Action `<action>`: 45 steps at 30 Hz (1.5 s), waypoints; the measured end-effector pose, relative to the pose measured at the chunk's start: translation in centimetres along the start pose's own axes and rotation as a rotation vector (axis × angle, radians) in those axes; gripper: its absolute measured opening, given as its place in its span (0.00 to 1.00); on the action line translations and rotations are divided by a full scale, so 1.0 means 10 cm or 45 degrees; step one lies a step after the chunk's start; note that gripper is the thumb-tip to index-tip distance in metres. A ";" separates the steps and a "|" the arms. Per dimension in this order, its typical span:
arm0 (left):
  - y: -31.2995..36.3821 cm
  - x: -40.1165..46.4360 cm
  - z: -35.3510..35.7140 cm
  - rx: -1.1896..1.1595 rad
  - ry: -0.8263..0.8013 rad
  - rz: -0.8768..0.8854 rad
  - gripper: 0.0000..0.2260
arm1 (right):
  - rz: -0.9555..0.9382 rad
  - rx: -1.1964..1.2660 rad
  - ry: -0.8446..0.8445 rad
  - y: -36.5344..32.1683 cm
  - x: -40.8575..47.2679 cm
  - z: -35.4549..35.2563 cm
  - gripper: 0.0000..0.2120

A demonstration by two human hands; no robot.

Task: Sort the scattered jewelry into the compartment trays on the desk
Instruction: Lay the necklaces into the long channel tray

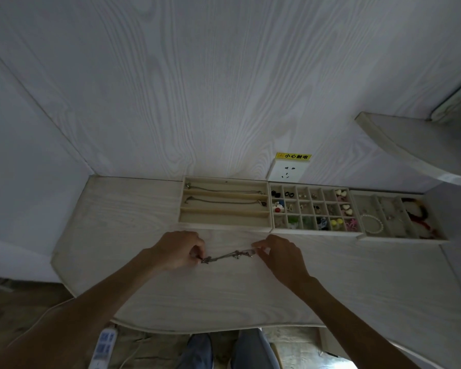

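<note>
A silver chain with small charms [227, 255] is stretched just above the pale desk [133, 209], in front of the trays. My left hand [179, 249] pinches its left end and my right hand [280, 255] pinches its right end. Behind them stands a long-slot tray [225, 225] with two chains laid in its rear slots. Beside it is a grid tray [314, 231] holding earrings and small charms. Further right, a divided tray [399, 238] holds a pearl bracelet [371, 225] and a red ornament [417, 213].
A wall socket [286, 170] with a yellow warning label sits behind the trays. A curved shelf [415, 145] juts out at upper right. A white power strip [103, 347] lies on the floor below the desk's front edge, next to my knees.
</note>
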State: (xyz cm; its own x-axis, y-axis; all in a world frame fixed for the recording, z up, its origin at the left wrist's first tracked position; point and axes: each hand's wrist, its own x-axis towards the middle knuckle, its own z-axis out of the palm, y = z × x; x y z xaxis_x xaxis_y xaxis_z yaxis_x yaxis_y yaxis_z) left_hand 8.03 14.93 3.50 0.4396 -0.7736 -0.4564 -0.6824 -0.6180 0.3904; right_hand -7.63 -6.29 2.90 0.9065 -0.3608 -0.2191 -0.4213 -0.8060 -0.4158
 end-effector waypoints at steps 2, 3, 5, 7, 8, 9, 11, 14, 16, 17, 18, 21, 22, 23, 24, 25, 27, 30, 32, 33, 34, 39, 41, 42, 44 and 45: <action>0.02 0.00 -0.04 0.025 0.045 -0.037 0.08 | -0.025 0.005 -0.001 -0.04 0.02 0.02 0.11; 0.04 0.01 -0.05 0.034 0.072 -0.048 0.10 | -0.035 0.009 -0.003 -0.06 0.03 0.02 0.10; 0.10 0.04 -0.06 0.014 0.118 -0.045 0.11 | -0.049 -0.004 -0.013 -0.08 0.05 0.03 0.10; 0.19 0.09 -0.05 -0.028 0.155 -0.024 0.10 | -0.073 -0.041 -0.025 -0.09 0.07 0.03 0.09; 0.24 0.13 -0.04 -0.046 0.169 -0.013 0.10 | -0.083 -0.066 -0.031 -0.09 0.07 0.03 0.10; 0.29 0.17 -0.02 -0.067 0.177 0.001 0.09 | -0.094 -0.090 -0.039 -0.08 0.06 0.02 0.10; 0.37 0.23 0.01 -0.096 0.185 0.042 0.09 | -0.119 -0.106 -0.069 -0.05 0.05 0.02 0.10; 0.45 0.33 0.08 -0.095 0.220 0.097 0.10 | -0.149 -0.045 -0.123 0.01 0.04 0.00 0.10; 0.48 0.37 0.11 -0.063 0.266 0.132 0.08 | -0.165 0.004 -0.144 0.05 0.02 -0.02 0.08; 0.49 0.39 0.13 -0.039 0.292 0.157 0.07 | -0.177 0.015 -0.154 0.07 0.00 -0.03 0.08; 0.50 0.40 0.14 -0.013 0.311 0.188 0.07 | -0.188 0.013 -0.159 0.10 -0.02 -0.04 0.09; 0.49 0.43 0.16 0.079 0.321 0.279 0.08 | -0.175 0.012 -0.133 0.10 -0.04 -0.04 0.09; 0.49 0.44 0.16 0.114 0.326 0.313 0.08 | -0.150 0.018 -0.127 0.08 -0.04 -0.04 0.09; 0.48 0.44 0.17 0.151 0.334 0.342 0.08 | -0.132 0.019 -0.126 0.07 -0.03 -0.03 0.09; 0.48 0.45 0.17 0.183 0.335 0.365 0.08 | -0.126 0.011 -0.126 0.06 -0.03 -0.02 0.09; 0.47 0.46 0.18 0.197 0.335 0.380 0.08 | -0.127 0.004 -0.126 0.06 -0.02 -0.02 0.09; 0.46 0.47 0.21 0.183 0.340 0.385 0.07 | -0.137 0.004 -0.132 0.07 -0.02 -0.01 0.09; 0.43 0.45 0.24 0.164 0.372 0.351 0.07 | -0.195 -0.008 -0.218 0.12 -0.05 -0.02 0.08; 0.42 0.43 0.25 0.134 0.382 0.328 0.07 | -0.217 0.002 -0.262 0.13 -0.09 -0.02 0.09; 0.41 0.42 0.25 0.107 0.377 0.312 0.08 | -0.208 0.022 -0.258 0.12 -0.10 -0.02 0.09; 0.42 0.40 0.24 0.069 0.370 0.294 0.08 | -0.181 0.045 -0.231 0.10 -0.10 -0.03 0.10; 0.45 0.30 0.16 -0.162 0.299 0.184 0.10 | -0.035 0.299 -0.084 -0.08 0.06 -0.04 0.07; 0.44 0.27 0.09 -0.286 0.200 0.135 0.09 | -0.028 0.340 -0.175 -0.15 0.14 -0.06 0.12; 0.43 0.25 0.05 -0.370 0.152 0.117 0.09 | -0.027 0.341 -0.233 -0.19 0.17 -0.07 0.14; 0.39 0.25 -0.02 -0.591 0.057 0.100 0.05 | -0.037 0.338 -0.340 -0.27 0.24 -0.09 0.16; 0.38 0.25 -0.06 -0.706 0.017 0.099 0.03 | -0.051 0.339 -0.381 -0.31 0.26 -0.10 0.16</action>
State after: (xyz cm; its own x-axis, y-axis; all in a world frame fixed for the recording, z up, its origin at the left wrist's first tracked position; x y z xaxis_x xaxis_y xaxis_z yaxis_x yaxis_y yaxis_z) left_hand 6.89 10.56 4.30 0.4099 -0.8194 -0.4006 -0.3055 -0.5372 0.7862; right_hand -3.91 -5.24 4.50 0.8912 -0.1472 -0.4290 -0.4134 -0.6527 -0.6349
